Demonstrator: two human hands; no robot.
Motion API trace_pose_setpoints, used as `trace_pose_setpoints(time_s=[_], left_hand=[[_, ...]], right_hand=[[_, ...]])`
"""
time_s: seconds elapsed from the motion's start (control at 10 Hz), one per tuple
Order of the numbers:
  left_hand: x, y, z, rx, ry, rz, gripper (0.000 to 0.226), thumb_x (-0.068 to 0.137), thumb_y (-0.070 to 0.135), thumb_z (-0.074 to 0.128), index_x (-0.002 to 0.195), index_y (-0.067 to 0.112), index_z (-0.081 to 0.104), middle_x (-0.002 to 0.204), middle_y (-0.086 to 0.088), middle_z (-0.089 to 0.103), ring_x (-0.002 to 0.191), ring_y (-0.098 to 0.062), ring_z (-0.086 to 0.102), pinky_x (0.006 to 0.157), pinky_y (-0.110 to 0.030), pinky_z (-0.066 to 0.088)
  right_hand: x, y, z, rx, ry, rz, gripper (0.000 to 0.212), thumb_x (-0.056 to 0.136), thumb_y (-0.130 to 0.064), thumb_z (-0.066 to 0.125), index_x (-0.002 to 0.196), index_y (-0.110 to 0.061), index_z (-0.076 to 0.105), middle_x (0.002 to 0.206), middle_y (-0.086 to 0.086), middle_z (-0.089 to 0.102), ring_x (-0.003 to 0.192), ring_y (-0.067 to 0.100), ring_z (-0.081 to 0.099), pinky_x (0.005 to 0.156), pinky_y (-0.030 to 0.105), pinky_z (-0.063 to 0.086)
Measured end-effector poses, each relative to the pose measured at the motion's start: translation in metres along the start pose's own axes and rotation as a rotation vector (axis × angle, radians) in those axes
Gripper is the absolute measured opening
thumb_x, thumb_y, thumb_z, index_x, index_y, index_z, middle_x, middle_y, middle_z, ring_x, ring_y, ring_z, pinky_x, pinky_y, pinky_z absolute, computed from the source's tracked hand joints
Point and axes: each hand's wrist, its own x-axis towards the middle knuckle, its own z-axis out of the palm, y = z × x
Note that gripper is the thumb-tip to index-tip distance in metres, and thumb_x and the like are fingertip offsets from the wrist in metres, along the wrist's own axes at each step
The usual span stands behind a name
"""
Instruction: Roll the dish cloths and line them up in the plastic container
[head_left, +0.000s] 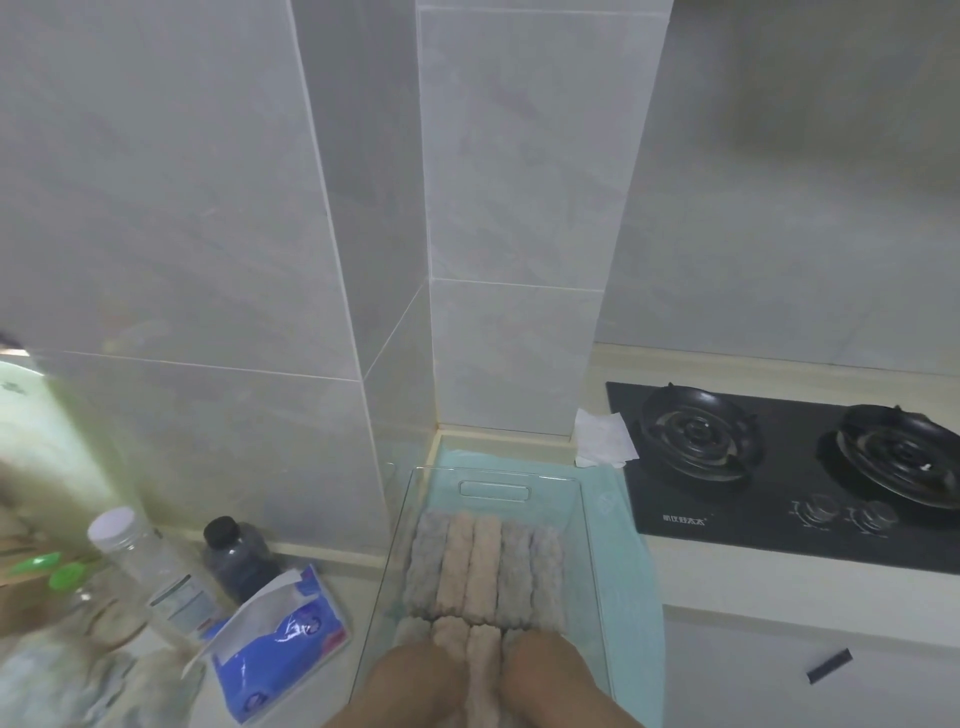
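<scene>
Looking down through the head camera at a kitchen counter below a grey tiled wall. Straight ahead, a clear plastic container with a slot handle in its far wall, set on a teal mat that shows past its far and right sides. Inside, rolled dish cloths lying lengthwise in two rows, packed side by side and touching. Far row: grey and beige rolls, all uncovered. Near row: butted end to end against the far row and partly covered by both hands. Left hand down inside the container on the left rolls of the near row. Right hand on the right rolls, with one beige roll showing between the two hands. Both blurred and cut off by the bottom edge, so cannot tell whether the fingers lie spread, pressed together or pinching a roll.

Left of the container, a blue tissue pack, torn open at the top. Behind it, a dark bottle with a black cap. Further left, a clear jar with a white lid, and two green caps near the edge. To the right, a black two-burner gas stove. Just beside its far left corner, a crumpled white paper against the wall. Lower right, a black handle on a white cabinet front.
</scene>
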Motion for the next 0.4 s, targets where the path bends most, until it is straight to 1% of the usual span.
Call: trace_pose_setpoints(time_s=[0.1,0.2,0.3,0.4], left_hand=[[-0.006,0.004,0.01,0.017,-0.045,0.08,0.051,0.104,0.031,0.025,0.149,0.008,0.024,0.157,-0.007,0.023,0.144,-0.022,0.022,0.114,-0.031,0.021],[-0.016,0.011,0.016,-0.019,-0.064,-0.008,0.052,0.101,0.03,0.029,0.149,0.01,0.026,0.156,-0.007,0.024,0.143,-0.023,0.025,0.112,-0.034,0.024],[-0.027,0.004,0.004,-0.218,-0.018,-0.13,0.05,0.092,0.041,0.037,0.131,0.014,0.053,0.137,-0.007,0.052,0.123,-0.025,0.051,0.097,-0.034,0.04],[-0.038,-0.002,-0.027,-0.454,0.283,-0.104,0.048,0.092,0.05,0.039,0.111,0.012,0.062,0.115,-0.009,0.063,0.107,-0.026,0.058,0.084,-0.032,0.043]], right_hand=[[-0.012,-0.006,-0.002,-0.141,-0.056,-0.035,0.05,0.097,-0.023,0.043,0.144,-0.01,0.038,0.152,0.011,0.035,0.139,0.023,0.035,0.113,0.032,0.027],[-0.015,-0.006,0.002,-0.075,-0.104,-0.014,0.049,0.095,-0.026,0.045,0.141,-0.009,0.042,0.148,0.01,0.041,0.136,0.024,0.039,0.113,0.032,0.031],[-0.027,-0.006,-0.027,0.134,-0.136,0.032,0.026,0.093,-0.024,0.047,0.112,-0.012,0.061,0.113,0.012,0.061,0.104,0.024,0.06,0.092,0.03,0.046],[-0.039,-0.004,-0.065,0.37,-0.037,-0.109,0.02,0.087,-0.02,0.048,0.067,-0.018,0.047,0.07,0.001,0.048,0.059,0.014,0.045,0.06,0.025,0.04]])
